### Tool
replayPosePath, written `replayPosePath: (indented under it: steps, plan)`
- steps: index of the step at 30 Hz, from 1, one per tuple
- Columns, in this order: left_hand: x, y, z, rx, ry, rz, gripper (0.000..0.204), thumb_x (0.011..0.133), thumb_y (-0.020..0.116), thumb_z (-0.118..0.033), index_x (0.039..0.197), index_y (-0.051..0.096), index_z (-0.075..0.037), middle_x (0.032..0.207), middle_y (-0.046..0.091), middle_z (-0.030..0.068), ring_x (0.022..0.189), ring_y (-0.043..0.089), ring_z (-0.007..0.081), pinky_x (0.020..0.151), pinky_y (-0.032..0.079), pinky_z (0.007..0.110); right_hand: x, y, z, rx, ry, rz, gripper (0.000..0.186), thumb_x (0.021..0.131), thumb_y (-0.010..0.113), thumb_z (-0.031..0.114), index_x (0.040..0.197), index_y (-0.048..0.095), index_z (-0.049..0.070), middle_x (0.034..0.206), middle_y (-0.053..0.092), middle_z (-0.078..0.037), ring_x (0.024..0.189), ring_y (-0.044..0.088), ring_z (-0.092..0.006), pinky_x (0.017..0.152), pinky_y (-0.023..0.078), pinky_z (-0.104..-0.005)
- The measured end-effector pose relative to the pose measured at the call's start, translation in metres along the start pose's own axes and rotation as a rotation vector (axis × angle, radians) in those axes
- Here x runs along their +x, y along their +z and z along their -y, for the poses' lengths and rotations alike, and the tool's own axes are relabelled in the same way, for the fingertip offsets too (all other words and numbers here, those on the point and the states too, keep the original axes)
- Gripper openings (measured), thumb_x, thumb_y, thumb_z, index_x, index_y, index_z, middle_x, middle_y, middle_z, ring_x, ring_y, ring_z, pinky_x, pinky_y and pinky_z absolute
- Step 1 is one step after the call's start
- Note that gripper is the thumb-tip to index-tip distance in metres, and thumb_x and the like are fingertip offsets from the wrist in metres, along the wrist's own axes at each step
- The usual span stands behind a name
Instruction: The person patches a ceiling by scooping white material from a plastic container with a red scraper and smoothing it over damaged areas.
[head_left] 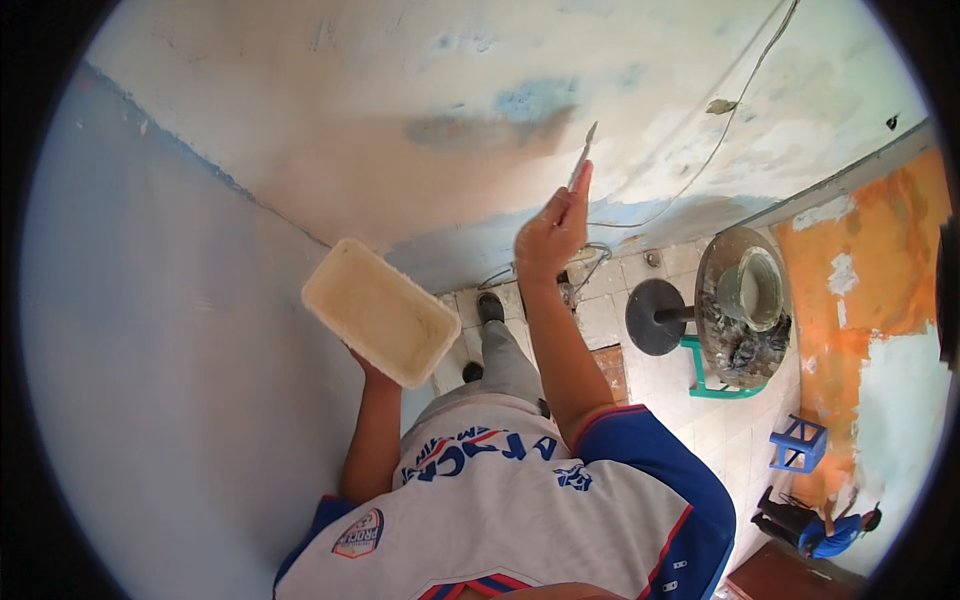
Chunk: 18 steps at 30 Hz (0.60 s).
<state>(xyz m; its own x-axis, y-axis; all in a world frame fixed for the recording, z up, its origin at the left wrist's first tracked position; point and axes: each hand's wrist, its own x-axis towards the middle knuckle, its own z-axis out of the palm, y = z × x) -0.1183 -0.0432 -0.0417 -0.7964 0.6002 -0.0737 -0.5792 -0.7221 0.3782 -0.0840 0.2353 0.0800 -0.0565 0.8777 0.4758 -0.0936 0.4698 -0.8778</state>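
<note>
My left hand (372,367), mostly hidden beneath a cream rectangular tub (380,312), supports it from below. The tub is tilted so its inside shows, with a pale smear over the bottom. My right hand (556,232) is raised in front of the wall, closed around a slim scraper-like tool (585,150). The tool is seen nearly edge-on and points up, so its exact kind is hard to make out. Facing it is a patchy cream wall (330,150) with a blue patch (540,98). Whether the tool touches the wall cannot be told.
A pale blue wall (150,330) rises close on my left. A loose cable (722,140) hangs along the patchy wall. To the right, a round table (712,345) carries a bucket (752,288). Beyond are a blue stool (799,444) and another person (835,530) by an orange-and-white wall (860,290).
</note>
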Motion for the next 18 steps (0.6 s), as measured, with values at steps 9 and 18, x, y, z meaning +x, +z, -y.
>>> replayPosePath:
  steps: [9,18]
  plan:
    - [-0.040,-0.008,-0.013,0.083,-0.006,-0.130,0.084,0.096,0.051,-0.074,0.160,0.039,-0.021,0.155,0.051,0.0072,0.140,0.051,0.0333,0.115,0.041,0.059,0.022,0.069,-0.038,-0.398,-0.566,-0.132,0.061,0.086,0.046,-0.006,0.147,0.051,-0.008,0.156,0.047,-0.029,0.153,0.025,-0.0534,0.123,0.007,-0.0683]
    - [-0.056,-0.019,-0.015,0.112,0.017,-0.184,0.083,0.096,0.050,-0.074,0.159,0.039,-0.021,0.154,0.052,0.0075,0.139,0.051,0.0332,0.115,0.042,0.059,-0.008,0.084,-0.055,-0.160,-0.633,-0.168,0.048,0.093,0.048,0.003,0.139,0.058,-0.004,0.153,0.053,-0.024,0.153,0.024,-0.0535,0.122,0.000,-0.0723]
